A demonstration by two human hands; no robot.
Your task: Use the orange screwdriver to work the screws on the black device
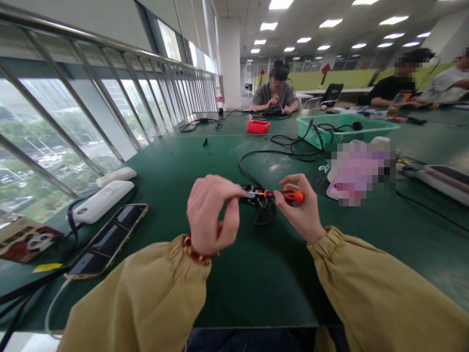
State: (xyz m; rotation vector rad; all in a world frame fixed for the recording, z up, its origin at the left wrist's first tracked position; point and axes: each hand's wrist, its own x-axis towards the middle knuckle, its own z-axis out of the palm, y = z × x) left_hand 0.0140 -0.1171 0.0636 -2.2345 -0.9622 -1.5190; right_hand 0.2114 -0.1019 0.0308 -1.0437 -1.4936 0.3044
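Observation:
My left hand (pixel 212 212) is closed in a pinch on a small dark electronic part (pixel 252 193) with black wires (pixel 264 211) hanging from it, held just above the green table (pixel 256 274). My right hand (pixel 301 210) is closed around an orange-handled screwdriver (pixel 289 195), whose metal tip points left onto the part. A black cable (pixel 252 168) runs from the part back across the table.
At the left lie a phone (pixel 106 239), two white power banks (pixel 102 200) and a card (pixel 25 239), beside a railing and windows. A red box (pixel 258 126) and a green basket (pixel 344 128) with cables stand farther back. Other people sit working at the far end and right.

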